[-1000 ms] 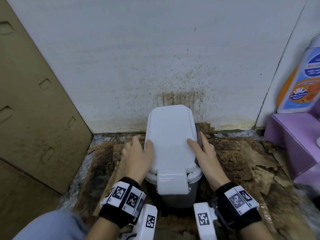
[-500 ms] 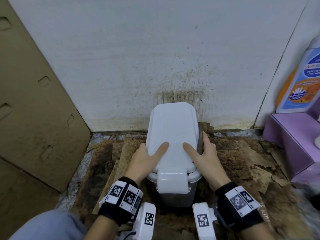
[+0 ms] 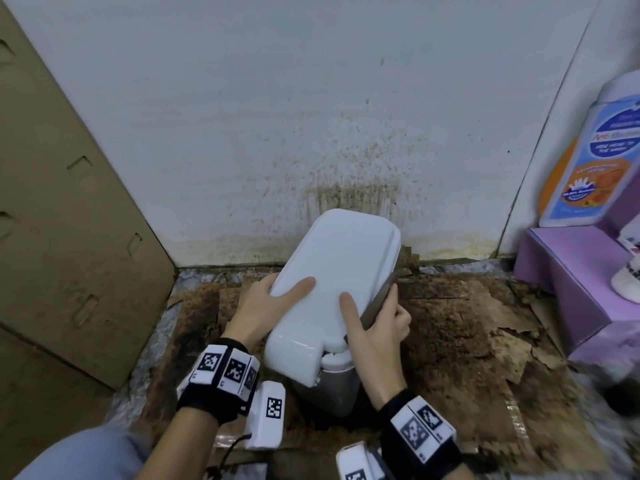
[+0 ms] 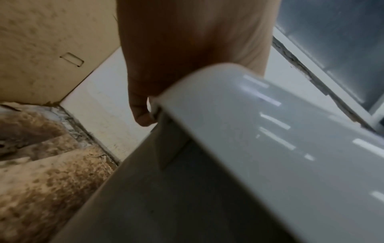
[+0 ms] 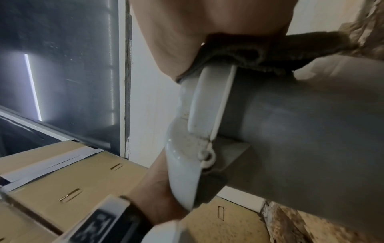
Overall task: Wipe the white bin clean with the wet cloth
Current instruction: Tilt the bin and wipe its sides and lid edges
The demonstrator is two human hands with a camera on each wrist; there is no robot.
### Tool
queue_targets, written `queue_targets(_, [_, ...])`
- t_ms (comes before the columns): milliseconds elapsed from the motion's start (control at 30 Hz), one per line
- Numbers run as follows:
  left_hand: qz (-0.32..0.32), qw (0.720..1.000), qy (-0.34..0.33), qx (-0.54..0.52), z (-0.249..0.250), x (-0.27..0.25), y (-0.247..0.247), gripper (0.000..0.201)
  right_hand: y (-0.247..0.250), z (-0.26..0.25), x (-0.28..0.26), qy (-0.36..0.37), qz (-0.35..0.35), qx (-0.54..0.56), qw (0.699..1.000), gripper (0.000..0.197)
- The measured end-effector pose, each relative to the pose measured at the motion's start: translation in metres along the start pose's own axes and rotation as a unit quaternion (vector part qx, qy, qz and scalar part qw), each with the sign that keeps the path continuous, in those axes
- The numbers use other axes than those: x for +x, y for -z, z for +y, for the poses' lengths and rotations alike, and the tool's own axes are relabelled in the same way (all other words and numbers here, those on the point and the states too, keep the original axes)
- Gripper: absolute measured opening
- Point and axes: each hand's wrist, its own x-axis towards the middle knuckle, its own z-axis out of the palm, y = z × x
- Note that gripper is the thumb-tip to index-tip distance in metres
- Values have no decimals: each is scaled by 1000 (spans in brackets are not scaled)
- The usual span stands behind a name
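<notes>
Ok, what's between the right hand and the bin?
A dark cloth, pressed by the right hand against the bin just under the lid's edge; the right wrist view shows it best.

Stained white wall (image 3: 277, 116). Cardboard panel (image 3: 62, 209) leaning at left. Bottle (image 3: 595, 157) standing on purple box (image 3: 571, 271) at right. Soiled cardboard (image 3: 450, 327) covering floor.

Dark cloth (image 5: 276, 54) mostly hidden between right hand (image 3: 375, 327) fingers and white bin (image 3: 332, 282), left hand (image 3: 256, 317) fingertips hidden behind bin's side, bottle (image 3: 595, 161) cut off by edge, label print unreadable
</notes>
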Motion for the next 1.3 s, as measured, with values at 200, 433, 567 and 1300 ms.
queue_targets(200, [59, 998, -7, 24, -15, -4, 1, 72, 8, -8, 40, -20, -36, 16, 999, 98])
queue_targets(433, [102, 991, 38, 77, -26, -28, -4, 103, 25, -19, 104, -23, -67, 6, 997, 96])
queue_targets(567, [118, 990, 44, 59, -22, -52, -15, 81, 31, -21, 136, -27, -84, -28, 996, 100])
queue_targets(1300, [20, 999, -24, 42, -15, -39, 27, 110, 52, -15, 122, 49, 7, 22, 999, 78])
